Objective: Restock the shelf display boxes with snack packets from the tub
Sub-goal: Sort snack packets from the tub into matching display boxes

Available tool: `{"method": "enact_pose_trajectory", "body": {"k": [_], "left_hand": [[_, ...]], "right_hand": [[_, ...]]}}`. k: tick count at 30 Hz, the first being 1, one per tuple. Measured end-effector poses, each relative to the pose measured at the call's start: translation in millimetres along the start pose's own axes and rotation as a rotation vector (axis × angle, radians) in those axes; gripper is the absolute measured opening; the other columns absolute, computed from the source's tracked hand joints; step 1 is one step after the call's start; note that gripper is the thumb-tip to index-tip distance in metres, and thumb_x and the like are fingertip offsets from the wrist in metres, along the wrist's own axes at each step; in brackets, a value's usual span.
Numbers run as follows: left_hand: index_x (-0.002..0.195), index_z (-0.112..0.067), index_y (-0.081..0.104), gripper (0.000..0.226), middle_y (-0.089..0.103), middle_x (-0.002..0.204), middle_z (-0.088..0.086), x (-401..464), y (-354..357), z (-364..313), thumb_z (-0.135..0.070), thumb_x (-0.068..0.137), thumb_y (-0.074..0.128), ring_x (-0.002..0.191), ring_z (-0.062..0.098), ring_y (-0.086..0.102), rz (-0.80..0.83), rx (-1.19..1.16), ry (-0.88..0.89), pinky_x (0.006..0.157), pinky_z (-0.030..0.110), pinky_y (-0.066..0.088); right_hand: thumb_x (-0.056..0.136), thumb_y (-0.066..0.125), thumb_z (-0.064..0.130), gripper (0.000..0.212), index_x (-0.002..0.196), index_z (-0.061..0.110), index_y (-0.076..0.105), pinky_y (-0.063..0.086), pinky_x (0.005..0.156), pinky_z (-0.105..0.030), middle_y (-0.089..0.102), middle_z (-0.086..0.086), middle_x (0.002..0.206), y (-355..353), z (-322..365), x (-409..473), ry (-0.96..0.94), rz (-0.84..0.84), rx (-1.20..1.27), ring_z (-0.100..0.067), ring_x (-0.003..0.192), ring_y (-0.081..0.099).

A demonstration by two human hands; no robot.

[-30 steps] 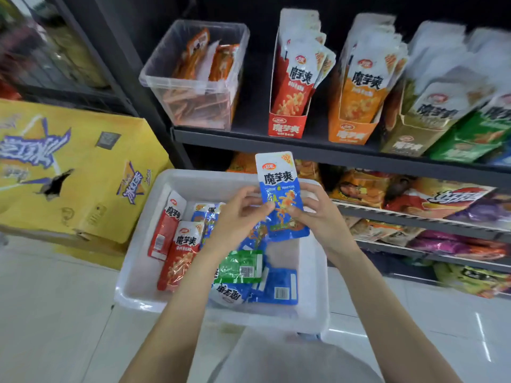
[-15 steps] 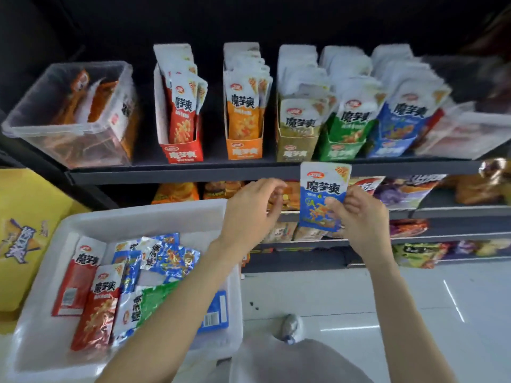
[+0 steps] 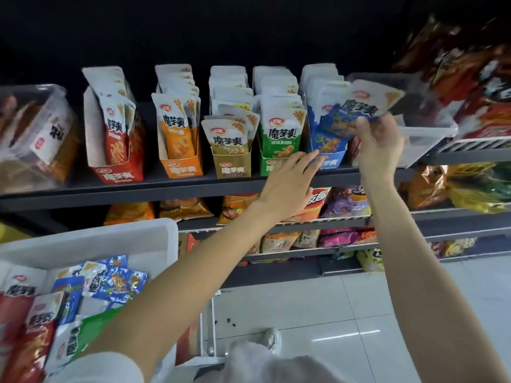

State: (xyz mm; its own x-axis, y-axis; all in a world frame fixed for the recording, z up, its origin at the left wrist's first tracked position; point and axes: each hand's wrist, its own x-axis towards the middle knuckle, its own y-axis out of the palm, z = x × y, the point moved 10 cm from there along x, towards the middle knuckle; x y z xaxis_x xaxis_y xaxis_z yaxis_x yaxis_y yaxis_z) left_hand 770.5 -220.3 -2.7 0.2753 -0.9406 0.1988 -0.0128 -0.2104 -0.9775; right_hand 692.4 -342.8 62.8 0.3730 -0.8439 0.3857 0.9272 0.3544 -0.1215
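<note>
Right hand (image 3: 380, 145) fingers pinch a tilted, blurred blue-and-white snack packet (image 3: 362, 106); left hand (image 3: 290, 183) fingers spread.

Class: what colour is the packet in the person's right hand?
Blue and white packet, head view.

Honestly can't see much of the blue display box (image 3: 330, 158) from here, since my left hand (image 3: 287, 186) covers its lower front corner and the blue packet (image 3: 359, 107) in my right hand (image 3: 380, 145) is smeared with motion blur, so only the big characters read. The white tub (image 3: 116, 239) is chopped off by the left and bottom edges and my left arm hides part of the packets in it. The clear bin (image 3: 36, 134) at far left and the bags at top right are too blurry to make out.
</note>
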Motion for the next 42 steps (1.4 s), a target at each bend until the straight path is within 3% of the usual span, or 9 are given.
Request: {"method": "enact_pose_trajectory", "body": {"k": [2, 11, 18, 23, 27, 32, 34, 37, 42], "left_hand": [[0.151, -0.012, 0.015, 0.063, 0.014, 0.158, 0.002, 6, 5, -2, -0.03, 0.097, 0.043, 0.142, 0.022, 0.018, 0.032, 0.017, -0.033, 0.112, 0.038, 0.024], [0.15, -0.009, 0.02, 0.062, 0.019, 0.157, 0.003, 7, 0, 0, -0.025, 0.096, 0.045, 0.14, 0.022, 0.022, 0.01, 0.006, -0.028, 0.111, 0.037, 0.023], [0.149, -0.014, 0.025, 0.06, 0.022, 0.157, 0.002, 2, -1, 0, -0.022, 0.095, 0.049, 0.142, 0.02, 0.021, -0.029, -0.112, 0.013, 0.114, 0.035, 0.022], [0.133, -0.016, 0.052, 0.041, 0.058, 0.129, -0.001, -46, -35, 15, -0.024, 0.094, 0.054, 0.122, 0.014, 0.047, -0.282, -0.383, -0.038, 0.103, 0.027, 0.035], [0.113, -0.021, 0.065, 0.027, 0.07, 0.092, -0.01, -136, -56, 80, -0.035, 0.093, 0.051, 0.09, 0.008, 0.061, -0.517, -0.502, -0.247, 0.085, 0.025, 0.043], [0.109, -0.029, 0.062, 0.024, 0.065, 0.083, -0.013, -281, -56, 181, -0.04, 0.09, 0.05, 0.077, 0.002, 0.059, -0.597, -0.567, -0.698, 0.067, 0.011, 0.042], [0.109, -0.021, 0.064, 0.023, 0.066, 0.087, -0.009, -329, -42, 215, -0.028, 0.088, 0.061, 0.076, 0.012, 0.062, -0.514, -0.442, -0.81, 0.066, 0.01, 0.041], [0.112, -0.015, 0.065, 0.033, 0.068, 0.103, 0.007, -379, 6, 259, -0.012, 0.08, 0.072, 0.09, 0.031, 0.063, -0.194, -0.233, -0.916, 0.082, 0.036, 0.046], [0.132, -0.016, 0.048, 0.048, 0.054, 0.125, 0.015, -420, 69, 285, -0.037, 0.09, 0.059, 0.111, 0.033, 0.054, 0.307, -0.142, -0.996, 0.089, 0.039, 0.044]], "right_hand": [[0.095, 0.056, 0.02, 0.007, 0.096, 0.015, 0.06, 0.052, 0.073, -0.019, 0.066, 0.004, 0.092, 9, -7, 7, -0.013, 0.041, -0.187, -0.002, 0.08, 0.063], [0.097, 0.052, 0.03, 0.037, 0.12, 0.002, 0.044, 0.049, 0.072, -0.041, 0.066, -0.021, 0.1, 36, -5, 2, -0.089, 0.142, -1.066, -0.04, 0.093, 0.063], [0.093, 0.059, 0.031, 0.047, 0.131, 0.008, 0.04, 0.047, 0.076, -0.035, 0.066, -0.012, 0.114, 6, -4, -14, 0.002, -0.022, -0.862, -0.031, 0.095, 0.066], [0.094, 0.056, 0.017, 0.026, 0.118, 0.008, 0.053, 0.044, 0.067, -0.014, 0.065, 0.002, 0.105, 3, 28, -75, -0.231, -0.051, -0.442, -0.001, 0.082, 0.059], [0.094, 0.058, 0.021, 0.017, 0.11, 0.015, 0.06, 0.053, 0.068, -0.019, 0.066, 0.012, 0.089, 67, 30, -136, -0.155, 0.353, -0.357, -0.002, 0.077, 0.063], [0.094, 0.057, 0.023, 0.014, 0.104, 0.02, 0.064, 0.056, 0.073, -0.036, 0.071, 0.005, 0.093, 173, 34, -228, -0.185, 0.879, -0.462, -0.011, 0.081, 0.066], [0.093, 0.054, 0.023, 0.015, 0.104, 0.02, 0.064, 0.054, 0.076, -0.037, 0.07, 0.005, 0.097, 210, 44, -261, -0.226, 0.982, -0.455, -0.016, 0.086, 0.065], [0.093, 0.051, 0.022, 0.018, 0.104, 0.018, 0.064, 0.052, 0.079, -0.04, 0.07, -0.001, 0.102, 266, 36, -307, -0.211, 1.124, -0.456, -0.025, 0.092, 0.065], [0.094, 0.052, 0.021, 0.032, 0.123, 0.009, 0.055, 0.046, 0.09, -0.039, 0.059, -0.014, 0.122, 353, -15, -378, -0.184, 1.372, -0.687, -0.034, 0.112, 0.055]]}}
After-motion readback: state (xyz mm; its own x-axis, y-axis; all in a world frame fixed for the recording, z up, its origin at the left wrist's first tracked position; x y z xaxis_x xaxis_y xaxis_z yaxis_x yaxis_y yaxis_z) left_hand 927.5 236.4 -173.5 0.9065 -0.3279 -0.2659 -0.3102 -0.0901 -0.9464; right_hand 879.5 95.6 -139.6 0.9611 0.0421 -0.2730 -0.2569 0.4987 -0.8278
